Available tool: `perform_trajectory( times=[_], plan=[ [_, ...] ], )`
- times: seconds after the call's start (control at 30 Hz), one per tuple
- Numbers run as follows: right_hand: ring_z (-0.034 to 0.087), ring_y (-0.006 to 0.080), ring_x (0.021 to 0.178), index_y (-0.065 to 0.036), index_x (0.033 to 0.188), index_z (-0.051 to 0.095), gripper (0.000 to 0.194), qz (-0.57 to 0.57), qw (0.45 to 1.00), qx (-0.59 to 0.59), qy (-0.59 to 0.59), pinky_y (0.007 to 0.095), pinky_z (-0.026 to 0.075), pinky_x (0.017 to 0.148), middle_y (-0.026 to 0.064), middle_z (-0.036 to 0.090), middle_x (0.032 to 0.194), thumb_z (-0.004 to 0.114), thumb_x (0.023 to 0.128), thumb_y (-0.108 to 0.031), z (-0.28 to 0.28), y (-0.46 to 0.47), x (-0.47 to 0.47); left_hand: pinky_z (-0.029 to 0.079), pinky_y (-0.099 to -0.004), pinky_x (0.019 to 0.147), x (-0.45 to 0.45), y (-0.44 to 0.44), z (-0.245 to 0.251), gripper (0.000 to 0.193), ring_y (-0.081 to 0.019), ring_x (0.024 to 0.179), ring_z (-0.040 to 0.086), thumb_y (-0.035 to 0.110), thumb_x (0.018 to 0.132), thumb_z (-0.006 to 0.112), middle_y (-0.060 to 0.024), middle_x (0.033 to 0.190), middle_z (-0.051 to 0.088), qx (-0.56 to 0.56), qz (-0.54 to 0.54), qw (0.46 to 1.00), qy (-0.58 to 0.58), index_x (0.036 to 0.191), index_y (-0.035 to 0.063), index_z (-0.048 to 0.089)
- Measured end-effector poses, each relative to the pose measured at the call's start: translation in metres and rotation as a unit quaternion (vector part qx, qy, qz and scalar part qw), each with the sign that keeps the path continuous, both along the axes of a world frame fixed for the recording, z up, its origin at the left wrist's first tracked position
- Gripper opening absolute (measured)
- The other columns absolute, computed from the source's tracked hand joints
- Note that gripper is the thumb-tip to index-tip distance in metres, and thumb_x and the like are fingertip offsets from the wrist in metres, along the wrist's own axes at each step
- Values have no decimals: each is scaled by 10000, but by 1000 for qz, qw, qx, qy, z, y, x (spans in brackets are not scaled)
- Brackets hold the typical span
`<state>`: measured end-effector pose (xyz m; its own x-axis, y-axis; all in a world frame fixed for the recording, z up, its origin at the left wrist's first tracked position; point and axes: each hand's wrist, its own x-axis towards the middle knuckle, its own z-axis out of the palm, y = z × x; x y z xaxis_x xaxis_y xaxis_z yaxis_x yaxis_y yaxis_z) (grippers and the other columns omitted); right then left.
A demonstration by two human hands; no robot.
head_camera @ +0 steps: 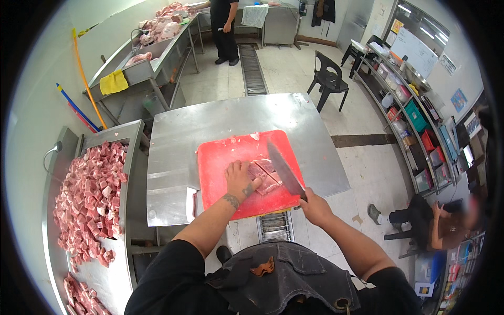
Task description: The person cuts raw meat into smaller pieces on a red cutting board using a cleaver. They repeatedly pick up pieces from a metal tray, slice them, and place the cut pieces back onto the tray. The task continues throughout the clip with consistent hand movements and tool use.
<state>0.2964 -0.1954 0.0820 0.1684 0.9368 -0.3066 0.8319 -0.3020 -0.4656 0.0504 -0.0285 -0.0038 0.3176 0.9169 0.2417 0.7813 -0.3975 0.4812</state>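
A red cutting board (220, 157) lies on the stainless steel table (177, 130) before me. Pieces of raw meat (268, 175) rest on it, parted by straight cuts. My left hand (240, 181) presses on the left side of the meat with its fingers. In my right hand (317, 206) is the handle of a large butcher's knife (284, 168); its blade slants up and left over the right part of the board, beside the meat. Small scraps (255, 136) lie near the board's far edge. A white-handled tool (191, 204) lies left of the board, its other end not clear.
Cubed meat (94, 193) fills much of a steel sink counter at left, with longer meat pieces (80, 295) nearer me. Large cuts (163, 29) lie on the far counter, where a person (224, 27) stands. A black chair (328, 78) and another, seated person (445, 224) are at right.
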Motion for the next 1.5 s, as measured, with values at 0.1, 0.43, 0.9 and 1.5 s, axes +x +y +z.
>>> perform_trajectory(
  times=[0.1, 0.43, 0.9, 1.5],
  plan=[
    [694, 487, 1062, -17, 1313, 508, 397, -62, 998, 13, -1, 560, 544, 912, 283, 725, 1137, 609, 1029, -275, -4, -34, 22, 254, -651, 1210, 14, -4, 13, 780, -413, 1447, 388, 475, 788, 782, -178, 1483, 491, 8, -20, 999, 50, 1436, 106, 556],
    [699, 494, 1033, -44, 1301, 523, 382, -151, 988, 15, 29, 562, 544, 895, 276, 732, 1097, 629, 1016, -274, -16, -82, 49, 271, -618, 1210, 63, 9, 19, 744, -381, 1436, 443, 596, 872, 680, -151, 1512, 521, 13, -165, 973, 161, 1432, 117, 575],
    [693, 475, 1003, -26, 1279, 521, 326, 70, 993, -16, -91, 576, 530, 866, 268, 730, 1037, 590, 1032, -227, 66, -14, 28, 384, -515, 1141, 37, -4, 3, 572, -385, 1299, 525, 303, 768, 808, -165, 1311, 612, 114, -109, 977, -140, 1277, 93, 653],
    [712, 415, 1055, 18, 1350, 535, 401, 180, 951, -195, -161, 520, 554, 896, 265, 725, 1130, 586, 1037, -227, 107, 96, -2, 352, -510, 1125, 47, -6, 15, 525, -328, 1249, 517, 365, 738, 779, -96, 1208, 607, 54, -109, 993, 8, 1194, 124, 688]
  ],
)
